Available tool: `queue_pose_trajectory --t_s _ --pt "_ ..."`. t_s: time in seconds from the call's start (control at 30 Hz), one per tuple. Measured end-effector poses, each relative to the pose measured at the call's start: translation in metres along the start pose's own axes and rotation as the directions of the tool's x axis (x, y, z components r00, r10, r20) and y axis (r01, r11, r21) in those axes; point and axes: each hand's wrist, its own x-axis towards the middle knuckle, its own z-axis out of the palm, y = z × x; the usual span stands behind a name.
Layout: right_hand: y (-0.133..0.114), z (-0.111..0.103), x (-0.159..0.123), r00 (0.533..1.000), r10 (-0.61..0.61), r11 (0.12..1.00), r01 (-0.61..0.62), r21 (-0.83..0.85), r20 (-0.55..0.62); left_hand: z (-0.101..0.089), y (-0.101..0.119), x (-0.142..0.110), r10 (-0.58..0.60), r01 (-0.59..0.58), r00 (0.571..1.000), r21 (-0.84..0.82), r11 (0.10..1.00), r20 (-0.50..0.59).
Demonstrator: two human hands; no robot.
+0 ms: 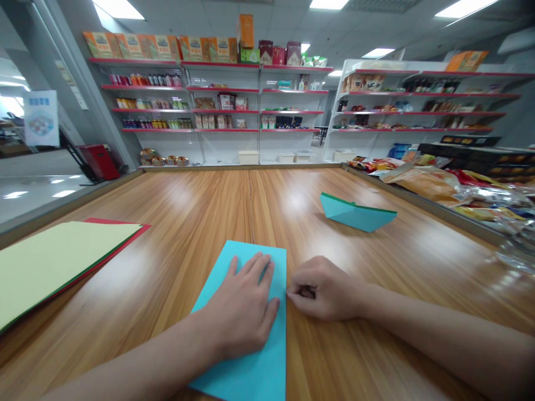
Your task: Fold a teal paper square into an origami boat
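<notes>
A sheet of light blue paper [251, 373], with a straight right edge that looks like a fold, lies lengthwise on the table in front of me. Flat on top of it rests my left hand [244, 309], fingers spread and pointing away from me, covering its middle. My right hand [324, 289] is closed at the paper's right edge, thumb and finger pinched together there, the other fingers curled in. Farther back on the right stands a folded blue paper boat [355, 214] with a green upper rim, apart from both hands.
At the left lies a stack of coloured sheets [62, 262], pale yellow on top, green and red beneath. Packaged snacks [434, 184] and clear plastic [518, 250] crowd the right side. Behind the wooden tabletop [188, 206] stand stocked store shelves [225, 111].
</notes>
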Motion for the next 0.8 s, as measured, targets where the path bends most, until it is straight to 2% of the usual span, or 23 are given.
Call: queue_pose_trajectory --t_s 0.1,0.3,0.6,0.8 --pt "0.0 0.002 0.0 0.999 0.037 0.999 -0.038 -0.032 -0.021 0.0 0.001 0.0 0.003 -0.003 1.0 0.012 1.0 0.03" --pt "-0.005 -0.002 0.0 0.996 -0.003 1.0 0.003 0.006 0.092 0.001 0.001 0.001 -0.012 0.01 0.999 0.043 0.999 0.047" --pt "-0.017 -0.002 -0.005 0.958 -0.205 0.973 0.177 0.151 0.201 0.005 0.0 0.001 -0.026 0.024 0.999 0.058 0.998 0.037" --pt "-0.029 -0.005 -0.005 0.92 -0.273 0.958 0.234 0.166 0.28 0.004 0.001 0.002 -0.033 0.03 0.998 0.056 0.998 0.051"
